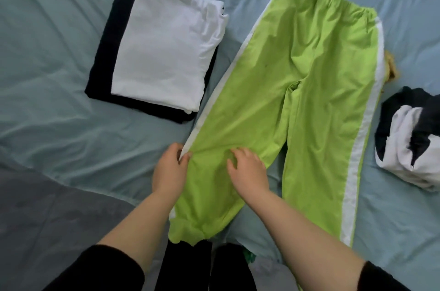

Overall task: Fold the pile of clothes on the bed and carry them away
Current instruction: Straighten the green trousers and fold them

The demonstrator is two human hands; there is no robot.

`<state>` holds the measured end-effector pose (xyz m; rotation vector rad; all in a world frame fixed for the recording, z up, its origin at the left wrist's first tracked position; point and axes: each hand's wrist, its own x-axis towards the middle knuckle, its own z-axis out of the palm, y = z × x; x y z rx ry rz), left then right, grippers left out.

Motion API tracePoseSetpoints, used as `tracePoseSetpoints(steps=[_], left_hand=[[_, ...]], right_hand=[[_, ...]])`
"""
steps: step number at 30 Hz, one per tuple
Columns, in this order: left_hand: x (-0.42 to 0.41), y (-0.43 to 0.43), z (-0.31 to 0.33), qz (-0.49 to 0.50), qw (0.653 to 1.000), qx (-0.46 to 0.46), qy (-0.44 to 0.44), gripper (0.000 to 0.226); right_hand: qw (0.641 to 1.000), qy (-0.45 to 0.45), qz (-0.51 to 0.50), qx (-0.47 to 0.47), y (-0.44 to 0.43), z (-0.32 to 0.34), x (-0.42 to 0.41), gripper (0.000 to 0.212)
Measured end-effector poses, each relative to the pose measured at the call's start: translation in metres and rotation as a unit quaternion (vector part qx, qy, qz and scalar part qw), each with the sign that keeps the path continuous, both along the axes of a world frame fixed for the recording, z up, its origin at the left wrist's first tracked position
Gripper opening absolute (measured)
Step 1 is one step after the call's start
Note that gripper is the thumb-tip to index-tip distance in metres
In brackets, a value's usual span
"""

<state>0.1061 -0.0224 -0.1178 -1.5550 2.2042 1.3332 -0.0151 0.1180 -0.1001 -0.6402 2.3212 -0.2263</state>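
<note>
1. Green trousers (pixel 297 71) lie spread flat on the bed (pixel 47 28), middle to right. The waistband points to the far edge and the leg ends reach the near edge.
2. Left hand (pixel 170 169): thumb and fingers pinch the white side stripe (pixel 190 140) on the outer edge of the left leg.
3. Right hand (pixel 250 174): fingers curled and slightly apart, tips dug into the green cloth of the same leg, which is bunched under them.
4. Folded white top (pixel 164 52) sits on a folded black garment (pixel 107 47), just left of the trousers, toward the far-left part of the bed.
5. Crumpled black-and-white garment (pixel 409 138) at the right edge, unfolded, near the right leg but apart from it.
6. Small tan item (pixel 391 67) pokes out from under the trousers' right side; can't tell what it is.
7. Grey blanket (pixel 47 207) covers the near-left corner.
</note>
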Motion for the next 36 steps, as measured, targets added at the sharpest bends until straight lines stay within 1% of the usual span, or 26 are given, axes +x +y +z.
tracePoseSetpoints(steps=[1, 2, 3, 5, 7, 8, 9, 10, 11, 12, 14, 15, 16, 18, 21, 23, 25, 29, 31, 32, 34, 36], left_hand=[[0.001, 0.001, 0.003, 0.035, 0.999, 0.000, 0.014, 0.010], [0.001, 0.003, 0.007, 0.064, 0.998, 0.000, 0.024, 0.010], [0.002, 0.004, 0.010, 0.082, 0.996, 0.000, 0.035, 0.012], [0.003, 0.009, 0.014, 0.089, 0.995, 0.013, 0.048, 0.017], [0.004, 0.016, 0.016, 0.081, 0.995, 0.041, 0.051, 0.018], [0.005, 0.020, 0.016, 0.073, 0.994, 0.057, 0.052, 0.016], [0.007, 0.024, 0.015, 0.062, 0.994, 0.075, 0.054, 0.013], [0.010, 0.028, 0.015, 0.047, 0.993, 0.095, 0.049, 0.009], [0.012, 0.032, 0.014, 0.023, 0.993, 0.109, 0.033, 0.008], [0.014, 0.036, 0.014, -0.010, 0.994, 0.112, 0.010, 0.010], [0.017, 0.048, 0.018, -0.067, 0.992, 0.102, -0.034, 0.015], [0.017, 0.056, 0.023, -0.078, 0.992, 0.093, -0.046, 0.017], [0.014, 0.064, 0.030, -0.084, 0.992, 0.083, -0.052, 0.018], [0.004, 0.086, 0.047, -0.100, 0.992, 0.062, -0.043, 0.028], [-0.018, 0.134, 0.077, -0.140, 0.989, 0.050, 0.004, 0.040], [-0.034, 0.171, 0.092, -0.161, 0.985, 0.053, 0.037, 0.044], [-0.050, 0.208, 0.097, -0.188, 0.978, 0.067, 0.054, 0.047], [-0.077, 0.275, 0.085, -0.253, 0.962, 0.097, 0.040, 0.052], [-0.086, 0.303, 0.071, -0.290, 0.952, 0.096, 0.022, 0.054], [-0.089, 0.314, 0.064, -0.309, 0.947, 0.092, 0.007, 0.056], [-0.096, 0.330, 0.049, -0.335, 0.938, 0.082, -0.020, 0.061], [-0.101, 0.343, 0.038, -0.347, 0.934, 0.073, -0.040, 0.064]], right_hand=[[0.999, 0.001, -0.040, -0.028, -0.014, 0.005, 0.000, 0.037], [0.995, -0.016, -0.080, -0.052, -0.029, 0.009, 0.001, 0.035], [0.990, -0.042, -0.118, -0.071, -0.045, 0.012, 0.002, 0.038], [0.981, -0.071, -0.162, -0.077, -0.075, 0.013, 0.004, 0.061], [0.986, -0.067, -0.145, -0.038, -0.099, 0.009, 0.005, 0.085], [0.989, -0.065, -0.129, -0.015, -0.106, 0.007, 0.006, 0.090], [0.991, -0.063, -0.119, 0.003, -0.111, 0.004, 0.005, 0.090], [0.990, -0.063, -0.122, 0.011, -0.113, 0.002, 0.003, 0.085], [0.988, -0.066, -0.137, 0.003, -0.111, 0.000, 0.000, 0.075], [0.983, -0.076, -0.164, -0.020, -0.107, 0.000, -0.005, 0.061], [0.958, -0.122, -0.243, -0.092, -0.091, 0.003, -0.016, 0.026], [0.940, -0.152, -0.278, -0.123, -0.080, 0.006, -0.022, 0.015], [0.925, -0.176, -0.302, -0.146, -0.068, 0.011, -0.029, 0.016], [0.908, -0.202, -0.321, -0.178, -0.042, 0.021, -0.042, 0.017], [0.871, -0.233, -0.359, -0.240, 0.000, 0.042, -0.062, 0.028], [0.852, -0.236, -0.386, -0.263, 0.037, 0.055, -0.078, 0.032], [0.842, -0.222, -0.414, -0.267, 0.081, 0.062, -0.094, 0.034], [0.828, -0.173, -0.478, -0.238, 0.172, 0.055, -0.116, 0.034], [0.834, -0.166, -0.489, -0.195, 0.213, 0.042, -0.117, 0.029], [0.841, -0.177, -0.481, -0.171, 0.230, 0.034, -0.115, 0.025], [0.856, -0.227, -0.449, -0.118, 0.258, 0.019, -0.108, 0.015], [0.863, -0.269, -0.420, -0.079, 0.276, 0.007, -0.101, 0.013]])
